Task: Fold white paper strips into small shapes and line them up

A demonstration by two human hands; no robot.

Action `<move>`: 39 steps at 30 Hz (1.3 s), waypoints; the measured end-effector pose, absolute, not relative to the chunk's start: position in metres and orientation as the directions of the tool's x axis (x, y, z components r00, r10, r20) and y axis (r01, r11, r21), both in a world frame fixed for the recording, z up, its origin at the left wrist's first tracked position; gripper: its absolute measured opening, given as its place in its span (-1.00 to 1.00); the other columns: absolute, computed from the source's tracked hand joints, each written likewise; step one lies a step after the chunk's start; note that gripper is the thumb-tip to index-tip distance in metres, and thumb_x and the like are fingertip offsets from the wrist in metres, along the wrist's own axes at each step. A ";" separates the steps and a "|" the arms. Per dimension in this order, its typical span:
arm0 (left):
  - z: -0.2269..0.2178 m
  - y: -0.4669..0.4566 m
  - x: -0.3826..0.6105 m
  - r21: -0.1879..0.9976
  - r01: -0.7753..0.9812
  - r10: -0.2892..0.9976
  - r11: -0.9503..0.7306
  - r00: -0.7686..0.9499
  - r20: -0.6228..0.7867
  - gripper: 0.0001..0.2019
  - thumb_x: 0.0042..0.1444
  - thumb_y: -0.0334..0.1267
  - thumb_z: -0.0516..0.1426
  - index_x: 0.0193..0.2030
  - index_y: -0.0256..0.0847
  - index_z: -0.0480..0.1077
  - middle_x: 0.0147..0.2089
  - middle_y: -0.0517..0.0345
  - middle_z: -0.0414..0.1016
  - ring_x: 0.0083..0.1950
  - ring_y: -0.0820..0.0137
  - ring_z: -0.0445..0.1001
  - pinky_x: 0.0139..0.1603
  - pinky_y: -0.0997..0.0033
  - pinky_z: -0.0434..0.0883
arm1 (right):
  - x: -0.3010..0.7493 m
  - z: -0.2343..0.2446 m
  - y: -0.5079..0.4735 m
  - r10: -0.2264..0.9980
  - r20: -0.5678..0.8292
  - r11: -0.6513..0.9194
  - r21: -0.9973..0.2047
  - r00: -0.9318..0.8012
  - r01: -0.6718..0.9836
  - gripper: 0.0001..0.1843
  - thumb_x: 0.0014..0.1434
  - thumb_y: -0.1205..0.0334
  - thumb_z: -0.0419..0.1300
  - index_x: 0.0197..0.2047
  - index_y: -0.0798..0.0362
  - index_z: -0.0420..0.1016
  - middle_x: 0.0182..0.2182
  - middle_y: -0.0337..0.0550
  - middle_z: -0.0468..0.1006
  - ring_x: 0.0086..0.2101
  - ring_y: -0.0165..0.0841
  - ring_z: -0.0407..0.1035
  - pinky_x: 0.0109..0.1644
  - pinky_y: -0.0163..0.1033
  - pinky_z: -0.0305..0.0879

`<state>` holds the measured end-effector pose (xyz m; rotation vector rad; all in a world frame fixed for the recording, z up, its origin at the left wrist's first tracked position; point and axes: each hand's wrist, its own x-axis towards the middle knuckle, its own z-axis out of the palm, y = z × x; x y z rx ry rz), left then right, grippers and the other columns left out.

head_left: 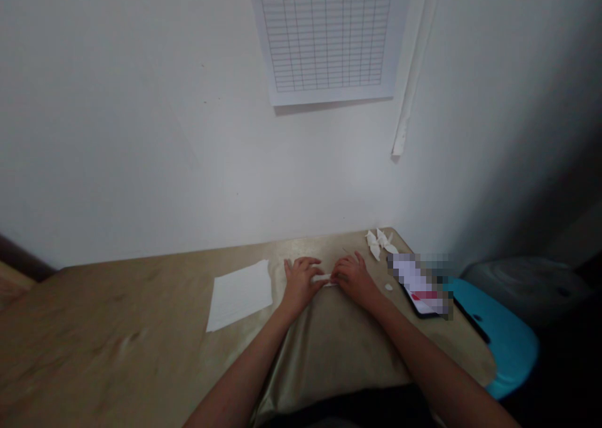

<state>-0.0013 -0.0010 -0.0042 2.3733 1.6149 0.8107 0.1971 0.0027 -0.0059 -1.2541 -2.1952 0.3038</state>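
Paper stack [239,293] lies mid-table [117,327], just left of your hands. Your left hand [301,282], fingers curled, pinches the left end of a small folded paper [325,280] near the far edge. Your right hand [353,277] grips its right end. Paper cranes [380,243] at far right corner, phone [421,287] along right edge.

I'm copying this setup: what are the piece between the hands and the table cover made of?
The piece held by left hand and right hand looks like thin matte white paper, like the sheets beside it. The table cover seems tan fabric or vinyl, faintly glossy: it wrinkles and drapes.
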 end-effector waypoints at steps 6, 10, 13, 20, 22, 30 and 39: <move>-0.003 0.000 -0.003 0.479 0.786 0.912 -0.392 0.262 0.316 -0.74 0.12 -0.18 0.31 -0.02 0.03 0.53 0.05 0.13 0.58 0.21 0.19 0.38 0.41 -0.44 -0.36 | 0.198 -0.010 0.005 0.864 0.382 0.484 -0.446 -0.329 0.753 -0.83 0.25 0.36 0.15 -0.31 -0.01 0.56 -0.18 -0.14 0.61 0.02 -0.24 0.37 0.40 0.24 -0.33; -0.003 0.001 -0.005 0.501 0.784 0.927 -0.366 0.261 0.268 -0.87 0.13 -0.17 0.30 -0.17 -0.03 0.57 0.02 0.10 0.59 0.19 0.18 0.40 0.40 -0.46 -0.37 | 0.198 -0.011 0.006 0.863 0.389 0.482 -0.437 -0.323 0.759 -0.84 0.25 0.37 0.15 -0.31 0.00 0.54 -0.21 -0.15 0.61 0.00 -0.23 0.38 0.40 0.24 -0.31; -0.002 0.002 -0.005 0.499 0.780 0.923 -0.379 0.275 0.270 -0.92 0.14 -0.16 0.29 -0.26 -0.05 0.58 -0.02 0.08 0.61 0.17 0.16 0.41 0.38 -0.49 -0.37 | 0.197 -0.012 0.006 0.864 0.389 0.477 -0.424 -0.320 0.770 -0.85 0.25 0.36 0.15 -0.30 0.00 0.53 -0.20 -0.14 0.60 0.00 -0.22 0.38 0.40 0.25 -0.29; -0.003 0.001 -0.007 0.489 0.773 0.909 -0.404 0.279 0.310 -0.93 0.17 -0.16 0.26 -0.28 -0.02 0.59 -0.07 0.15 0.63 0.14 0.19 0.42 0.38 -0.47 -0.37 | 0.197 -0.010 0.003 0.857 0.383 0.498 -0.440 -0.345 0.748 -0.82 0.30 0.35 0.11 -0.23 -0.04 0.54 -0.17 -0.18 0.59 0.01 -0.26 0.38 0.40 0.27 -0.34; -0.003 0.001 -0.006 0.486 0.778 0.910 -0.398 0.270 0.313 -0.92 0.17 -0.15 0.26 -0.27 -0.02 0.60 -0.07 0.15 0.63 0.14 0.19 0.41 0.38 -0.46 -0.38 | 0.197 -0.010 0.003 0.865 0.374 0.483 -0.441 -0.334 0.756 -0.83 0.30 0.34 0.12 -0.24 -0.03 0.54 -0.17 -0.18 0.59 0.02 -0.26 0.38 0.40 0.27 -0.34; 0.001 -0.001 -0.001 0.472 0.801 0.921 -0.368 0.245 0.303 -0.93 0.17 -0.17 0.25 -0.30 -0.02 0.58 -0.12 0.19 0.63 0.15 0.19 0.38 0.38 -0.46 -0.37 | 0.192 -0.012 0.004 0.895 0.322 0.424 -0.395 -0.309 0.815 -0.87 0.31 0.30 0.14 -0.24 0.01 0.53 -0.19 -0.13 0.60 0.03 -0.22 0.37 0.40 0.27 -0.32; -0.002 -0.001 0.002 0.532 0.798 0.951 -0.284 0.164 0.261 -0.92 0.13 -0.22 0.28 -0.30 -0.14 0.51 -0.07 0.11 0.58 0.13 0.20 0.42 0.42 -0.38 -0.28 | 0.191 -0.011 0.003 0.878 0.385 0.441 -0.419 -0.285 0.794 -0.86 0.30 0.28 0.15 -0.28 -0.01 0.52 -0.24 -0.15 0.61 0.00 -0.20 0.37 0.39 0.30 -0.35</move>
